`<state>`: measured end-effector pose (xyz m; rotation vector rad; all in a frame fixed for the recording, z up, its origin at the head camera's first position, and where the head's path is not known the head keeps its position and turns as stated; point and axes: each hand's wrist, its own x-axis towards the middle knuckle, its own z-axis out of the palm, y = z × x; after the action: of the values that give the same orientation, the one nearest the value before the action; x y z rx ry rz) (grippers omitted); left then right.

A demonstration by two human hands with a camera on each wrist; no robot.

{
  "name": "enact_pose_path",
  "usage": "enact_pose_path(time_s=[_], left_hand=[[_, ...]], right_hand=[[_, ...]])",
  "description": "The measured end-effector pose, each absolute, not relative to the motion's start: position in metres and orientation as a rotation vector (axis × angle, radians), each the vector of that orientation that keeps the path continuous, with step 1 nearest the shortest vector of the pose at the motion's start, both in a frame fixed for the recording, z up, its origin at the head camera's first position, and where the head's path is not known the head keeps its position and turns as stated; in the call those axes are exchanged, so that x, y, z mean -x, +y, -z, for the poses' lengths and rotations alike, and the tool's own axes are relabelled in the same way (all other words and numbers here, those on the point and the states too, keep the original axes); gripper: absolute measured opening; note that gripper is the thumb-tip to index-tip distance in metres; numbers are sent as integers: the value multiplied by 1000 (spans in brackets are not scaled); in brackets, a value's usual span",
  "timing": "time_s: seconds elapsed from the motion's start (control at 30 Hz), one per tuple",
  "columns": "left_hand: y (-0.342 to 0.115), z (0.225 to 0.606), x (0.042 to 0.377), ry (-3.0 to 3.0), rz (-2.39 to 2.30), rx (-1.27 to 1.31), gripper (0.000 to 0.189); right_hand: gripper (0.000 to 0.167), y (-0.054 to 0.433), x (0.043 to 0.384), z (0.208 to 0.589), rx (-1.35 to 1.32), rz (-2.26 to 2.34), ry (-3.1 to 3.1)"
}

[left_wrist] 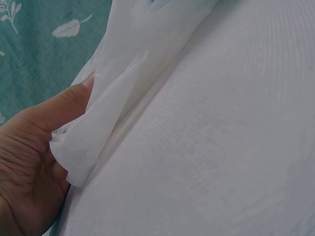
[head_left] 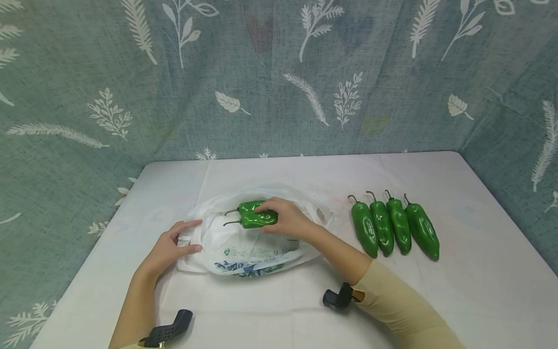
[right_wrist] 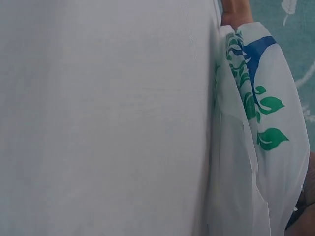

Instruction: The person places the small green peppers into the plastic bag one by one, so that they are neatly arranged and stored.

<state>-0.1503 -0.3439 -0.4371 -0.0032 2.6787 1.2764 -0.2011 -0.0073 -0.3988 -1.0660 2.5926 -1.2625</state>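
A white plastic bag [head_left: 257,249] with green and blue print lies on the table, its mouth spread. My left hand [head_left: 167,247] rests at the bag's left end, thumb and a finger spread apart over the plastic; in the left wrist view, one of that hand's fingertips goes behind a fold of the bag [left_wrist: 113,98]. My right hand [head_left: 285,218] grips two glossy green peppers [head_left: 253,215] side by side over the bag, stems pointing left. Whether they touch the bag is unclear. The right wrist view has the bag's printed side [right_wrist: 268,103] at its right edge.
Several more long green peppers [head_left: 385,225] lie in a row on the white-covered table [head_left: 471,286], right of the bag, stems toward the back. A green-blue leaf-patterned cloth [head_left: 261,72] stands behind the table and at its sides.
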Motion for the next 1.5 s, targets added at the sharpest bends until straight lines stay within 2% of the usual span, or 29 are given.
enact_pose_path(time_s=[0.43, 0.8, 1.5], left_hand=[[-346, 440, 150, 2684, -1278, -6, 78], [-345, 442, 151, 2683, -1283, -17, 78], [-344, 438, 150, 2676, -1280, 12, 78]], right_hand=[[47, -22, 206, 411, 928, 1150, 2675], [42, -25, 207, 419, 920, 1125, 2729], [44, -27, 203, 419, 902, 1247, 2701]])
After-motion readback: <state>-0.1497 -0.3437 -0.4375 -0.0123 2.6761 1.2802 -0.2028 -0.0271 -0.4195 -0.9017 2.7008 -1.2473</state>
